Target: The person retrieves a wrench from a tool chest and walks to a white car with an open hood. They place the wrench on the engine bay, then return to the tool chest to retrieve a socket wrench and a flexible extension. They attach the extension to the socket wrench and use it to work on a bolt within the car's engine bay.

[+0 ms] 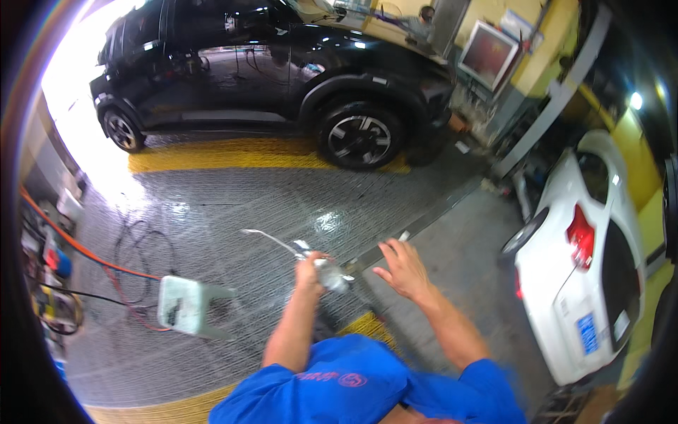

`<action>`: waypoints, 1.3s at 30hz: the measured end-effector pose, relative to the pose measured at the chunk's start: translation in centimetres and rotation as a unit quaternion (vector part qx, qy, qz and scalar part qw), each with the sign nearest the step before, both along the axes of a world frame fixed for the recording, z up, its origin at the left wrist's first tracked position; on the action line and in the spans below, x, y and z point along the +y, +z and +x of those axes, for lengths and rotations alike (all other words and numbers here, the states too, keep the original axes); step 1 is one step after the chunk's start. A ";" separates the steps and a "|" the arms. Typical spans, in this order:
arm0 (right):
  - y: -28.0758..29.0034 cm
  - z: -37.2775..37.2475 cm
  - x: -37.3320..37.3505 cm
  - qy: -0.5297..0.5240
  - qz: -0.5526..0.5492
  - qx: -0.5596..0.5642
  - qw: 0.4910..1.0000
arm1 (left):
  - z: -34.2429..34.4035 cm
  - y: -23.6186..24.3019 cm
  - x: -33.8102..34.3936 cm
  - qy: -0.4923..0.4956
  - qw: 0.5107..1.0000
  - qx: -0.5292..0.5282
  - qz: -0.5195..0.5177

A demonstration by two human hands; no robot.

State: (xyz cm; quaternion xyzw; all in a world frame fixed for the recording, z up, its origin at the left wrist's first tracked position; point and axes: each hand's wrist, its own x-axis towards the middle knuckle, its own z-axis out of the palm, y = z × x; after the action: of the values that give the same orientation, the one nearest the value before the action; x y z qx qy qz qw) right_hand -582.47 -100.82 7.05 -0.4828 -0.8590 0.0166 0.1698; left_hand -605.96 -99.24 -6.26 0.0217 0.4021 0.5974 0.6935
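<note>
My left hand (309, 271) is closed around a silvery spray gun (332, 276) in front of my body. A thin curved metal tube reaches from it toward the far left, and a shiny, clear-looking cup shows on the right side of the hand. My right hand (405, 270) is raised a little to the right, fingers apart and palm bare of any tool. A small pale thing (404, 236) shows just beyond its fingertips; I cannot tell whether they touch.
A black car (240, 92) stands side-on across the far side. A white car (575, 283) is at the right. On the left are a pale plastic stool (185, 305), an orange hose (85, 249) and dark looped cables (145, 244). A person (420, 27) is behind the black car.
</note>
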 end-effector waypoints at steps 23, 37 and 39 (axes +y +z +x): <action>-8.5 46.3 62.2 -0.425 -0.003 0.360 0.830 | -12.6 -19.6 35.5 -0.648 0.292 0.677 -0.188; 4.1 52.4 95.6 -0.425 0.045 0.519 0.741 | -0.6 -18.6 58.7 -0.359 0.661 0.525 -0.398; 5.3 52.7 99.5 -0.440 0.044 0.534 0.720 | 0.0 -18.5 63.4 -0.328 0.682 0.517 -0.400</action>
State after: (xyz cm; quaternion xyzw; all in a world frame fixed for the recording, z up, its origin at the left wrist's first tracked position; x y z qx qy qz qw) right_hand -529.78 -1.34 12.36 -0.7094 -0.3165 0.1574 0.6097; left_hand -605.92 -35.82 -24.78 0.1780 0.8650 0.0076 0.4691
